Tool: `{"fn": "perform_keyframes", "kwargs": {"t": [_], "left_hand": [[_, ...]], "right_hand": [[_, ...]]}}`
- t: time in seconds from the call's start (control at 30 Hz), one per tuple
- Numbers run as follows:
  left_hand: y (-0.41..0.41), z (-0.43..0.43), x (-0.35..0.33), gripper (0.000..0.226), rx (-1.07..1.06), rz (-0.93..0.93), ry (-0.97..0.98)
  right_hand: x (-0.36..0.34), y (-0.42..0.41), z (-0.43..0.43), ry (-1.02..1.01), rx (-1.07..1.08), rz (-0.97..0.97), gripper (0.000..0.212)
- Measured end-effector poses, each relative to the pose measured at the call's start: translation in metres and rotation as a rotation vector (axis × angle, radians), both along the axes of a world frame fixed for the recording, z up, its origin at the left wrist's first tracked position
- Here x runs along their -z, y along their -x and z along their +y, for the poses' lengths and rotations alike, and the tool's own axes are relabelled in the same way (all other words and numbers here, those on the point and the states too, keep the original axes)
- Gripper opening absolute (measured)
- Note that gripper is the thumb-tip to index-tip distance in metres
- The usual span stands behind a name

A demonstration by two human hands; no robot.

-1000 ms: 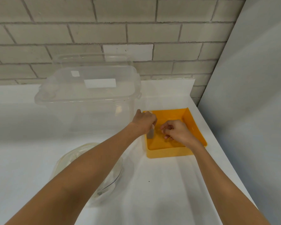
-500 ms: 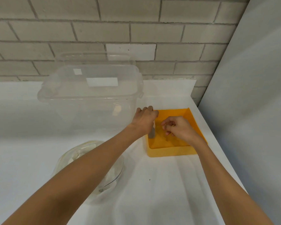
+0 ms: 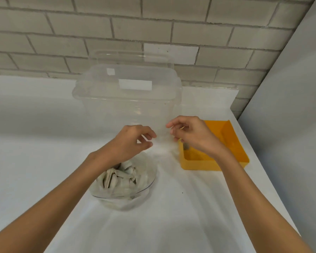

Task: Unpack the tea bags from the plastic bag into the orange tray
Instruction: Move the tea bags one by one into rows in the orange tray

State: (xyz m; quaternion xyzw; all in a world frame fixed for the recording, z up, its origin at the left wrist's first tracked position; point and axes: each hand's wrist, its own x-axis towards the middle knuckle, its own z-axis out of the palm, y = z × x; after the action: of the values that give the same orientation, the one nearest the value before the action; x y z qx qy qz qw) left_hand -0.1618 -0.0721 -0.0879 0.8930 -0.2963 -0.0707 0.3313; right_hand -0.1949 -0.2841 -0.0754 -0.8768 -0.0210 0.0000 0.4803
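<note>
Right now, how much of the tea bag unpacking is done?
Barely begun. The orange tray holds one small dark item, possibly a tea bag; otherwise it looks bare. Both hands are off the tray: the left hand hovers above the plastic bag, and the right hand is beside it with fingers pinched; what it holds, if anything, is unclear. The tea bags are nearly all in the bag.

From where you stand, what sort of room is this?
Probably a utility or pantry corner: a white counter against a pale painted brick wall, with a clear lidded plastic storage bin and an orange plastic tray.
</note>
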Motion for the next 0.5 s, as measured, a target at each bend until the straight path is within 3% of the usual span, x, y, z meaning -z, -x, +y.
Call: {"fn": "perform_keyframes", "kwargs": {"t": [0.23,0.5], "left_hand": [[0.014,0.060,0.028,0.017,-0.194,0.011,-0.012],[0.020,0.075,0.049,0.023,-0.208,0.058,-0.009]], "right_hand": [[0.021,-0.002,0.064,0.108,-0.204,0.048,0.012],[0.050,0.003,0.109,0.539,-0.387,0.086,0.038]]}}
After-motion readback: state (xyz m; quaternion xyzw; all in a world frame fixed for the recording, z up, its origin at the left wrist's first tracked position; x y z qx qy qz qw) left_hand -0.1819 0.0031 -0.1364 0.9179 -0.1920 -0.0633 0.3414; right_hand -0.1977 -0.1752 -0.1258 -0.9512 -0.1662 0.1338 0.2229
